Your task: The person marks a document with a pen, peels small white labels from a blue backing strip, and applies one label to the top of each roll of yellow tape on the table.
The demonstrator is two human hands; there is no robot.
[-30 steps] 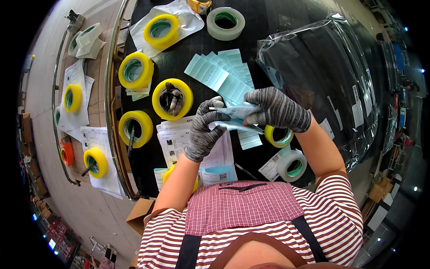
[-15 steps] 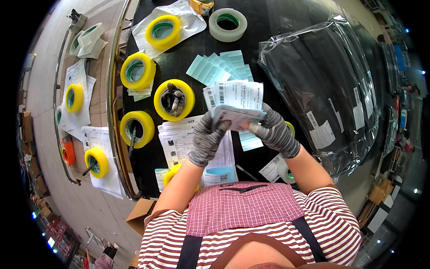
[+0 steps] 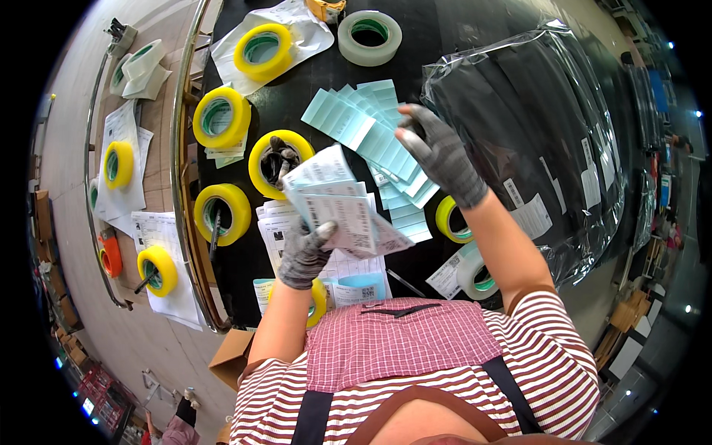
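My left hand [image 3: 302, 258], in a grey knitted glove with bare fingertips, grips a fanned bundle of printed labels [image 3: 340, 213], the thumb lying across their face. Barcodes show on several of them. My right hand [image 3: 449, 162], gloved alike, is held over the right side of the table with thumb and fingers bent and apart; nothing shows between them. Just left of it, light-blue label strips [image 3: 389, 144] lie spread on the black table [image 3: 297, 104]. Under the held labels are printed paper sheets [image 3: 276, 230], partly hidden.
Black items in clear plastic [image 3: 519, 111] fill the table's right side. Yellow tape rolls [image 3: 222, 215] stand along the left, one with a dark glove [image 3: 278, 159] in its core. A clear tape roll [image 3: 369, 38] lies at the back. A metal rail [image 3: 178, 156] borders the left edge.
My right hand has let go of the label bundle and moved up and right. My left hand has shifted left with the labels. More blue strips now show beneath.
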